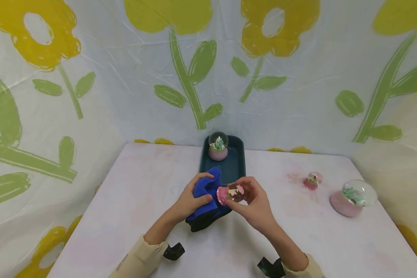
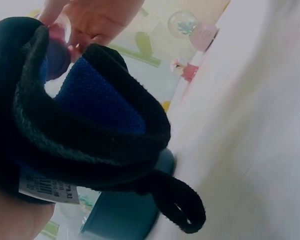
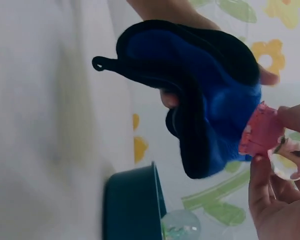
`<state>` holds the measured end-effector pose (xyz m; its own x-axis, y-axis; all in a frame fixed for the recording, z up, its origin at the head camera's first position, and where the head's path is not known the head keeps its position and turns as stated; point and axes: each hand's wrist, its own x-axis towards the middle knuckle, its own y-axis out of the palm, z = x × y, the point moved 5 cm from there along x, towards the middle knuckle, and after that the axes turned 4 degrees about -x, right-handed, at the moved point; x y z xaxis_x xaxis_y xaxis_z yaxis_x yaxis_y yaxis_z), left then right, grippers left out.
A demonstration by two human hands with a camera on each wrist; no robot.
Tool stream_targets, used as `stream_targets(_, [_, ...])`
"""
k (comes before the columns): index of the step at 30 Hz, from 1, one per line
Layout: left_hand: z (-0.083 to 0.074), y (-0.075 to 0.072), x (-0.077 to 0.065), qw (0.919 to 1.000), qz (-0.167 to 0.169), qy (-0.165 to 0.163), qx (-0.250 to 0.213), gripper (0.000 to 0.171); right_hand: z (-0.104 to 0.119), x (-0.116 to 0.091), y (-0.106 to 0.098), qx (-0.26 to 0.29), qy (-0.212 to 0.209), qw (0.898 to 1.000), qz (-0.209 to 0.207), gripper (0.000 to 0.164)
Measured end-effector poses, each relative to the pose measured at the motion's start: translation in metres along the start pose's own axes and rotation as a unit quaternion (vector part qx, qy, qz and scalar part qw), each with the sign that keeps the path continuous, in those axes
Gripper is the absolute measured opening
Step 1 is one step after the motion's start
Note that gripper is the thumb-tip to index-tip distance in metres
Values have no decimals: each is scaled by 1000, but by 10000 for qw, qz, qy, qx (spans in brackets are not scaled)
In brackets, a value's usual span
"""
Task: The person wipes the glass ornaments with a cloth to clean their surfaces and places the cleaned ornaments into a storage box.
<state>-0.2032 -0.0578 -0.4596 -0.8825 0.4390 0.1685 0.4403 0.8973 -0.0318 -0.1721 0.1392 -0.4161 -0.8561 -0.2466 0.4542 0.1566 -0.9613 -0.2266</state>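
And here we are, low at the middle of the table (image 1: 142,185), with both hands busy. Our left hand (image 1: 185,200) grasps the cloth (image 1: 212,206), fingers and thumb on either side of its fold, a grip that we judge holds the blue face towards the right. The loop (image 2: 182,202) hangs loose, out of the way.

Across from it, our right hand (image 1: 257,202) pinches the pink globe (image 1: 223,195), and look at how it lies: tipped sideways, base to the left, ball to the right among the fingers. That angle presents the base to the cloth, and the two seem to meet there. Both are up off the table, just near of the tray (image 1: 234,166), probably to give the hands turning room.

Far behind, the tray globe (image 1: 218,146) stands at the tray's far left, where the raised rim should check any slide. Over on the right, well apart from our hands, sit the small globe (image 1: 312,180) and, farther right and a touch nearer, the large globe (image 1: 349,200); that spacing seems to spare both from a stray elbow.
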Motion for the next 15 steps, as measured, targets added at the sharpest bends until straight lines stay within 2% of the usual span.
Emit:
stream_targets(4, [-4, 2, 1, 9998, 124, 107, -79, 62, -4, 3, 8, -198, 73, 9997, -74, 52])
stream_targets(9, [1, 8, -4, 9995, 294, -5, -75, 63, -13, -5, 21, -336, 45, 9990, -275, 55])
stream_targets(12, [2, 13, -2, 9992, 369, 29, -171, 58, -14, -6, 27, -370, -253, 9985, -303, 53])
stream_targets(15, [1, 15, 2, 9987, 351, 190, -325, 53, -15, -1, 28, -896, -706, 9927, -389, 51])
